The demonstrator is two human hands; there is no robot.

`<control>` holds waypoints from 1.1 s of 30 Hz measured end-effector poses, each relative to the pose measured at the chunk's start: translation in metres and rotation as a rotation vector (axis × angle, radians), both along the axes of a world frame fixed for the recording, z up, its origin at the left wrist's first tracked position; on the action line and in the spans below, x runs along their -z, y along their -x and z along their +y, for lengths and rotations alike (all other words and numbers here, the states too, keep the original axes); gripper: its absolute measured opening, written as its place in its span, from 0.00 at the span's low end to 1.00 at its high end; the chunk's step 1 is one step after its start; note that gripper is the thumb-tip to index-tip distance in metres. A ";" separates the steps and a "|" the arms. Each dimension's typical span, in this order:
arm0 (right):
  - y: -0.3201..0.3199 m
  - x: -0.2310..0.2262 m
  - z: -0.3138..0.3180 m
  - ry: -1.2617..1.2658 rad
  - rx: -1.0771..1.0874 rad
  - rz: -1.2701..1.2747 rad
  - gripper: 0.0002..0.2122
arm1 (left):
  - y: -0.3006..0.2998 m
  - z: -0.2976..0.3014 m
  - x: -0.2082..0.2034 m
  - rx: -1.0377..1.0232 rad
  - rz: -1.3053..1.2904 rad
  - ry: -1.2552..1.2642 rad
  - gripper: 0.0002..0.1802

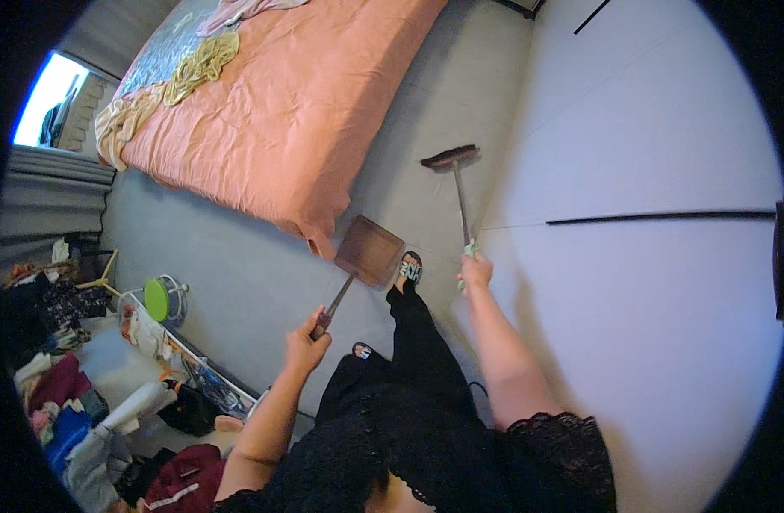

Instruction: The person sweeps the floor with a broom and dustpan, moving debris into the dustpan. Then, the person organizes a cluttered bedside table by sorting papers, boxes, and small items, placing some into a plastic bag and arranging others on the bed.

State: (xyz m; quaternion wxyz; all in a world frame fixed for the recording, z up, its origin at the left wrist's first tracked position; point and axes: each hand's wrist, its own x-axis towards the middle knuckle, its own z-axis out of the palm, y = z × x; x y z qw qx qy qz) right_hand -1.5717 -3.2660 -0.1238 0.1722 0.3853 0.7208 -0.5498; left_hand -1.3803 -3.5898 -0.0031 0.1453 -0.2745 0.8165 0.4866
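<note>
My left hand [306, 340] is closed round the handle of a brown dustpan [369, 250]. Its flat pan reaches forward, close to the bed's near corner and just left of my sandalled foot. In my right hand [476, 270] is a short broom [460, 198], gripped at the green end of its handle. The dark bristle head [450, 157] points away from me, over the strip of floor between the bed and the white wall. Broom head and dustpan are well apart. Whether either one touches the floor I cannot tell.
A bed [264, 128] with an orange cover and clothes on it stands ahead to the left. At the left lie heaped clothes [58, 380], near a small stool with a green seat [157, 299]. White cabinet panels [640, 145] rise along the right. Grey curtains [58, 201] hang far left.
</note>
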 end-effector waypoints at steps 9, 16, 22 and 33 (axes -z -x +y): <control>0.076 -0.089 -0.026 -0.494 -0.704 0.101 0.18 | 0.094 -0.009 -0.017 0.074 0.026 0.047 0.31; 0.135 -0.071 -0.003 -0.544 -0.699 -0.169 0.18 | 0.156 -0.033 -0.007 0.208 0.050 0.028 0.31; 0.163 -0.108 0.039 -0.491 -0.478 -0.133 0.19 | 0.223 -0.043 -0.006 0.259 0.080 0.029 0.31; 0.324 -0.041 0.020 -0.580 -0.628 0.065 0.17 | 0.371 0.009 -0.004 0.182 0.103 -0.068 0.32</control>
